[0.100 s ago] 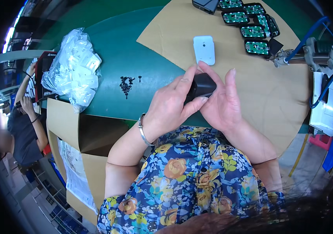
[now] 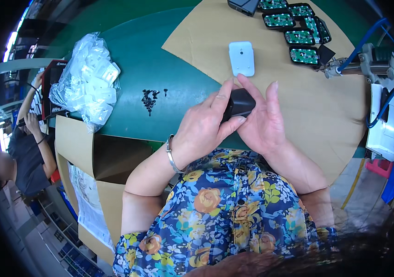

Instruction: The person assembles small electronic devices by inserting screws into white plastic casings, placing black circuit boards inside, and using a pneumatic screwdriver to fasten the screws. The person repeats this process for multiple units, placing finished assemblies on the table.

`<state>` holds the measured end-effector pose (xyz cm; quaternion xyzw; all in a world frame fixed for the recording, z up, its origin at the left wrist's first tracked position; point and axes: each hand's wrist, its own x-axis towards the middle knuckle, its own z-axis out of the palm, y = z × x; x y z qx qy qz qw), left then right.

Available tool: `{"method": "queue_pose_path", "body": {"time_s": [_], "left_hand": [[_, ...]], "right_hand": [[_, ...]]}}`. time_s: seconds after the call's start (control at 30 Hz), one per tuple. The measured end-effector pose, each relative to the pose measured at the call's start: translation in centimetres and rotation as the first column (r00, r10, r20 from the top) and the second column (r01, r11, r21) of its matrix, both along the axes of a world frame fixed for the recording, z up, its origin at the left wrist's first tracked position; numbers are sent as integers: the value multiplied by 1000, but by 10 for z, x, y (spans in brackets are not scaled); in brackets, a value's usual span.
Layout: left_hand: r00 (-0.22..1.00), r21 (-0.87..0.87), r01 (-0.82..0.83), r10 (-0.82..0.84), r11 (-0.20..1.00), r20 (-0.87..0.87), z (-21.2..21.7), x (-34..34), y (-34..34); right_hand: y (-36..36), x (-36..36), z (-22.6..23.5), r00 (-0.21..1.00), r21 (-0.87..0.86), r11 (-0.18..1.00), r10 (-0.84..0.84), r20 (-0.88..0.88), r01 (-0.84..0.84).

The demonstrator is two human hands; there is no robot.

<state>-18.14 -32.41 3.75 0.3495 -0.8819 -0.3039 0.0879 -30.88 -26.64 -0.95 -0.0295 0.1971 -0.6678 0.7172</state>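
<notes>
Black housing [image 2: 242,102] between the two hands, above the counter [image 2: 130,60]. Its place is almost unchanged from the preceding instant — handling appears mid-step. The left hand [image 2: 206,119] closes thumb and fingers around it, wrist angled inward; the right hand [image 2: 265,125] lies open alongside — palm upward, thumb spread.

A green-topped table [image 2: 130,51] is spanning the centre, a pinkish-red stool [image 2: 378,168] is standing at right near a yellow line [image 2: 353,183] on pale floor [image 2: 367,190], and white strip lights [image 2: 10,45] are glowing at far left.
</notes>
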Motion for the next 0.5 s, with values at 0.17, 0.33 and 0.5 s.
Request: {"method": "queue_pose_path", "body": {"time_s": [0.17, 0.33, 0.5], "left_hand": [[999, -112, 36, -37, 993, -13, 4, 1, -2], [994, -46, 83, -86, 995, -66, -1, -10, -3], [953, 466, 97, 52, 880, -298, -7, -9, 15]], "right_hand": [[7, 0, 10, 996, -15, 996, 86, 30, -85], [22, -14, -19, 869, -127, 980, 73, -489, -153], [115, -94, 24, 234, -460, 766, -598, -767, 450]]}}
